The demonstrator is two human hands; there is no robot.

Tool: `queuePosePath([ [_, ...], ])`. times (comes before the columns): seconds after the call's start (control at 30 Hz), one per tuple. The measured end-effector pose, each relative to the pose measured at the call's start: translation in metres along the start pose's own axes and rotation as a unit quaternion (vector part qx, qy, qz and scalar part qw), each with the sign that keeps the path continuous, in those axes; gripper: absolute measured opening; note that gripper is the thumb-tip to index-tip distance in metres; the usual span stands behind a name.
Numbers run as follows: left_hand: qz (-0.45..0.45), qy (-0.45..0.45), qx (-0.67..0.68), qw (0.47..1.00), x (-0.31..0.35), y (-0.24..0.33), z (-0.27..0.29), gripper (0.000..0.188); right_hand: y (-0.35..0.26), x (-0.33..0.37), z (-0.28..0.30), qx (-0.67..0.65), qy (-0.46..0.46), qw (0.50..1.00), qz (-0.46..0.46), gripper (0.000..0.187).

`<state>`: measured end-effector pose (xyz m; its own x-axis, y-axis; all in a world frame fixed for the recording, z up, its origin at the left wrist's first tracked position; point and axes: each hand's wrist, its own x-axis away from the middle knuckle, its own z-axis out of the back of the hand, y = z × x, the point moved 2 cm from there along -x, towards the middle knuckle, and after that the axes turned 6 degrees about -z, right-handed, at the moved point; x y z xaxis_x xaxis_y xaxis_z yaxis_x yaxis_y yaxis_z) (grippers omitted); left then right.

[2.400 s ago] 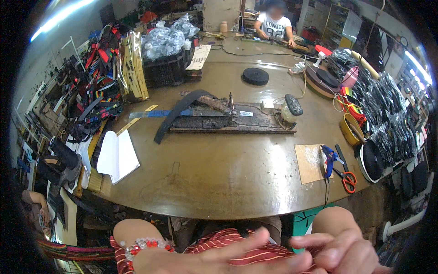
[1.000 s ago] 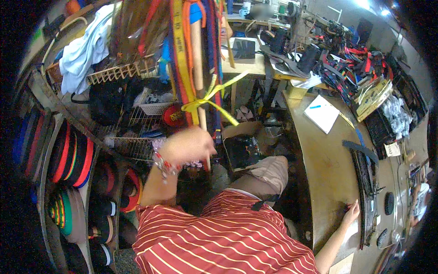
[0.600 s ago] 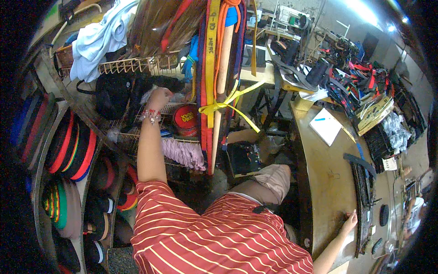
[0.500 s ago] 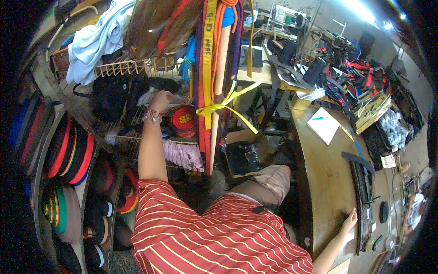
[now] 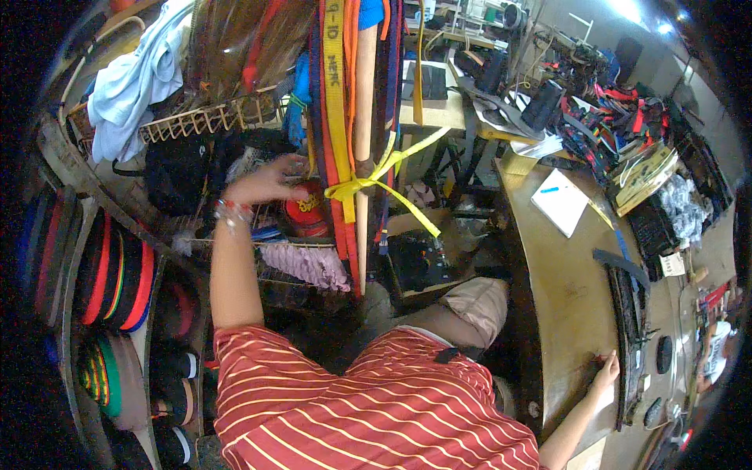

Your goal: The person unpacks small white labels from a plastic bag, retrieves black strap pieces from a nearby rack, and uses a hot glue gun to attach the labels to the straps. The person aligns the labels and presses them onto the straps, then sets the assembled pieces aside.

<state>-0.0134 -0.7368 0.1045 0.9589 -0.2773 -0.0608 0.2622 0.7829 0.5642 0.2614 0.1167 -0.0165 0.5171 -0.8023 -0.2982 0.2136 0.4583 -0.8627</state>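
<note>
My left hand (image 5: 269, 182) is raised into a wire rack (image 5: 205, 124), thumb and fingers apart, with nothing visible between them. Its thumb side is close to a round red tin (image 5: 307, 215) with yellow markings; I cannot tell if they touch. A bundle of hanging straps (image 5: 335, 117) in yellow, red and navy, knotted round with a yellow ribbon (image 5: 350, 189) beside a wooden pole (image 5: 363, 102), hangs just right of the tin. Below lies ruffled pink fabric (image 5: 304, 265). On the worktable (image 5: 564, 294), my right hand (image 5: 605, 374) rests near the far edge, fingers loosely extended.
Webbing rolls (image 5: 117, 266) fill shelves on the left. A light blue cloth (image 5: 137, 98) drapes over the rack, above a black bag (image 5: 178, 174). White paper (image 5: 559, 202) with a blue pen lies on the worktable. Strap piles (image 5: 627, 117) and a sewing machine (image 5: 486, 17) stand farther back.
My left hand has turned and spread its fingers, coming nearer the red tin. The view has shifted slightly, so the rack and straps appear farther left. My right hand stays on the worktable.
</note>
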Motion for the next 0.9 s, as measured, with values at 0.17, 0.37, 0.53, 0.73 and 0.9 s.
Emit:
queuePosePath([
  [0.17,0.007,0.037,-0.115,0.993,0.012,0.029,-0.054,0.118,0.005,-0.004,-0.001,-0.036,-0.046,0.998,-0.014,0.043],
  [0.37,0.033,0.114,0.166,0.979,0.037,-0.001,-0.012,0.096,0.011,-0.007,0.003,-0.039,-0.053,0.998,-0.007,0.042],
  [0.53,0.130,0.153,0.334,0.921,0.059,-0.012,-0.012,0.087,0.015,-0.008,0.002,-0.042,-0.056,0.998,0.006,0.043],
  [0.73,0.137,0.179,0.389,0.893,0.063,-0.031,-0.018,0.084,0.014,-0.009,0.000,-0.044,-0.036,0.998,-0.008,0.043],
  [0.9,0.036,0.175,0.218,0.959,0.046,-0.018,-0.021,0.086,0.004,-0.003,0.000,-0.078,-0.070,0.993,-0.051,0.043],
])
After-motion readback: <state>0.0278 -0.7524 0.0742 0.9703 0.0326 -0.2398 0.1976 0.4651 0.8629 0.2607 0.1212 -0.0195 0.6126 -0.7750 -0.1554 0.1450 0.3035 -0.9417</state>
